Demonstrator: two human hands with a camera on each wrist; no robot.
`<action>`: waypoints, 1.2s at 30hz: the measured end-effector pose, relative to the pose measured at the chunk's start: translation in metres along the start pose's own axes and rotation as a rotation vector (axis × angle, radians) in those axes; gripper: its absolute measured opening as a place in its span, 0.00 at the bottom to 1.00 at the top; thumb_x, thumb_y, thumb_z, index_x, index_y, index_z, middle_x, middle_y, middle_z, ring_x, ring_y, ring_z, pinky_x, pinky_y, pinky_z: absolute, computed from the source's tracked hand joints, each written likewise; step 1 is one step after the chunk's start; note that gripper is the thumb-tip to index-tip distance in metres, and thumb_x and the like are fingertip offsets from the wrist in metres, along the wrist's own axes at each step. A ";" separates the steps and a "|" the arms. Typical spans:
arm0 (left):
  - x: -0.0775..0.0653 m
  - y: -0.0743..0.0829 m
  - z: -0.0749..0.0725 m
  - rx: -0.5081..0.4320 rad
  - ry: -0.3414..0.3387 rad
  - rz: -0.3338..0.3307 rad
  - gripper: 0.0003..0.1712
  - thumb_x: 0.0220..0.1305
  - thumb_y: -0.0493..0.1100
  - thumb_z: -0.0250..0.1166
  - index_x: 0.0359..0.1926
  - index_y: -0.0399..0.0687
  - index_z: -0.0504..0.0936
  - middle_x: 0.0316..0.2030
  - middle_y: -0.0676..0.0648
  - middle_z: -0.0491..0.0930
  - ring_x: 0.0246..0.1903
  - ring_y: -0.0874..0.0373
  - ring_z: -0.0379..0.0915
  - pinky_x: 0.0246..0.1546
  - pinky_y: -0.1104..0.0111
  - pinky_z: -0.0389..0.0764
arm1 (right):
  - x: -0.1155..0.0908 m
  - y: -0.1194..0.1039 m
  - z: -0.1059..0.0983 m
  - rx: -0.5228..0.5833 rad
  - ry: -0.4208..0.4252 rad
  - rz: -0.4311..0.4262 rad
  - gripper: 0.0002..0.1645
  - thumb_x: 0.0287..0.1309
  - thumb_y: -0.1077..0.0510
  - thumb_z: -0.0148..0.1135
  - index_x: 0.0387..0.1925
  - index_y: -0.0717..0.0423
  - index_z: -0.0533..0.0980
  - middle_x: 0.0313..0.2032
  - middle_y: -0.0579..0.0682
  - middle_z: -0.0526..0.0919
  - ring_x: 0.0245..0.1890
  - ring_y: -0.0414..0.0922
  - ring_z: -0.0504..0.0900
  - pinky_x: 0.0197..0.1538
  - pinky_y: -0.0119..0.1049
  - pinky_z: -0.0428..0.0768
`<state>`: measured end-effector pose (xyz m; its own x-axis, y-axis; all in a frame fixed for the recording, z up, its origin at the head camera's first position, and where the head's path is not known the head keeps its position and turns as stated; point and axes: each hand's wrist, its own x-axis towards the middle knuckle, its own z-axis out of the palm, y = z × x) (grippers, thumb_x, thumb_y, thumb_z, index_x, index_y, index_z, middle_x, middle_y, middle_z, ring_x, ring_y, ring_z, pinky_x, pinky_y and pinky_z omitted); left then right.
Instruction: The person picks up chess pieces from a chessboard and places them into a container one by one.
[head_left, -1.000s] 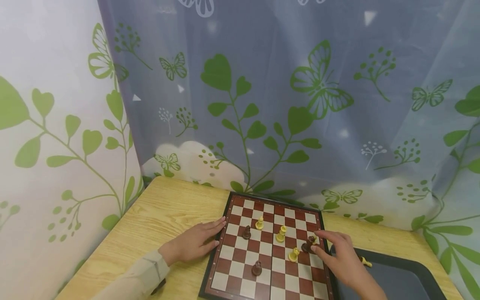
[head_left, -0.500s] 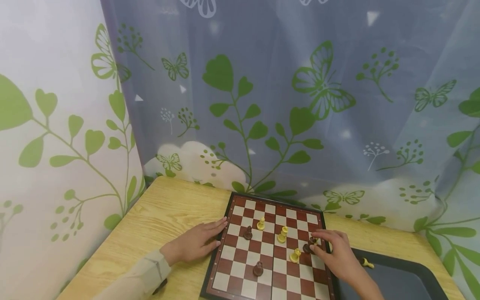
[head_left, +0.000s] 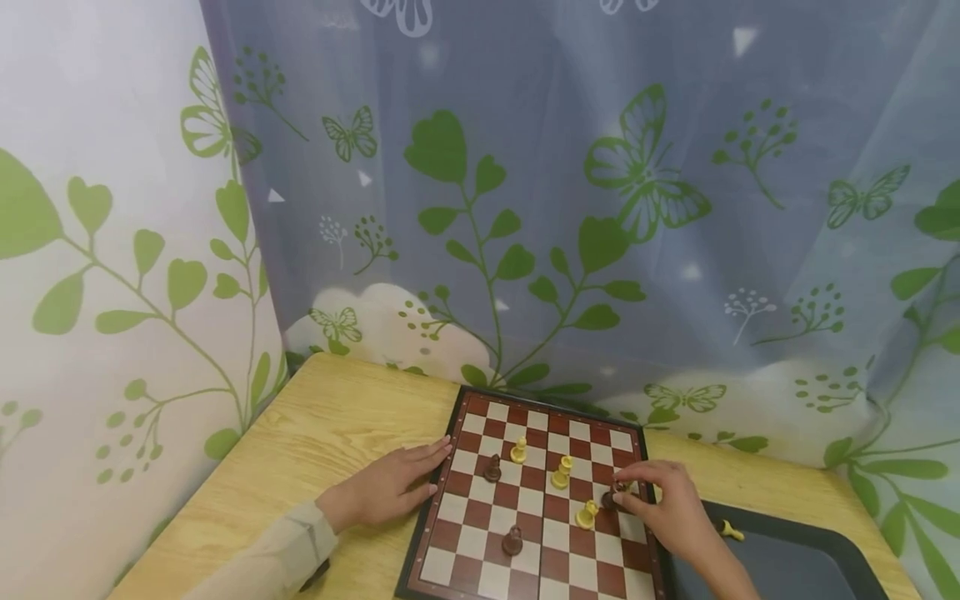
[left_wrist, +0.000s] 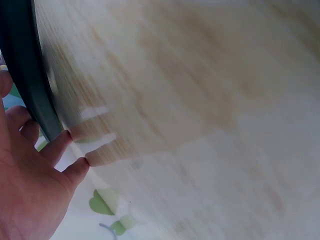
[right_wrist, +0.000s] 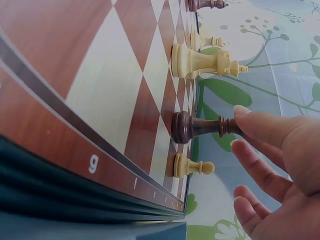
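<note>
My right hand (head_left: 671, 504) pinches a dark brown chess piece (right_wrist: 189, 127) by its upper part, between thumb and fingertips. Its top is hidden by the fingers; the base is at the board's surface, and whether it touches I cannot tell. Close beside it are a pale yellow pawn (right_wrist: 189, 166) and a yellow king (right_wrist: 197, 62). Several other pieces stand on the chessboard (head_left: 471, 571), among them a brown piece (head_left: 512, 540) and a yellow piece (head_left: 561, 472). My left hand (head_left: 386, 483) rests at the board's left edge, fingers extended, holding nothing.
A dark tray (head_left: 795, 575) stands against the board's right side, with a yellow chess piece (head_left: 731, 531) lying in it. The wooden table (head_left: 360, 400) carries both. A patterned curtain (head_left: 525, 208) hangs behind the table and along its left.
My right fingers have closed in on the dark brown chess piece and covered its top. Hand and piece have shifted slightly left. The left hand has stayed at the board's edge.
</note>
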<state>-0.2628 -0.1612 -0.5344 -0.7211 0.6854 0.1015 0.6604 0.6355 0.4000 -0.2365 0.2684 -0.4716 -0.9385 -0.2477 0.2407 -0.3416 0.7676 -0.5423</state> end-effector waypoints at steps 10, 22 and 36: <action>-0.003 -0.001 0.003 -0.013 0.010 0.024 0.35 0.82 0.54 0.45 0.78 0.38 0.57 0.79 0.41 0.53 0.75 0.41 0.56 0.71 0.42 0.63 | 0.000 -0.003 0.000 0.048 -0.112 0.081 0.18 0.51 0.63 0.77 0.46 0.54 0.87 0.45 0.49 0.89 0.48 0.54 0.84 0.52 0.55 0.83; -0.002 0.000 0.002 -0.001 -0.005 0.015 0.35 0.82 0.55 0.44 0.79 0.40 0.56 0.79 0.42 0.52 0.75 0.41 0.56 0.72 0.42 0.62 | 0.002 0.003 0.002 0.052 -0.134 0.075 0.17 0.54 0.63 0.76 0.47 0.56 0.86 0.47 0.52 0.87 0.50 0.57 0.83 0.51 0.54 0.83; -0.001 0.000 -0.001 -0.001 -0.001 0.014 0.35 0.82 0.54 0.45 0.78 0.39 0.56 0.79 0.41 0.52 0.76 0.42 0.55 0.72 0.42 0.62 | 0.004 0.002 -0.001 0.049 -0.100 0.022 0.12 0.55 0.63 0.74 0.43 0.54 0.88 0.47 0.52 0.87 0.50 0.57 0.83 0.51 0.54 0.84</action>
<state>-0.2624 -0.1622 -0.5331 -0.7116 0.6944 0.1063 0.6701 0.6256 0.3994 -0.2410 0.2698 -0.4707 -0.9451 -0.2912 0.1481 -0.3211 0.7442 -0.5857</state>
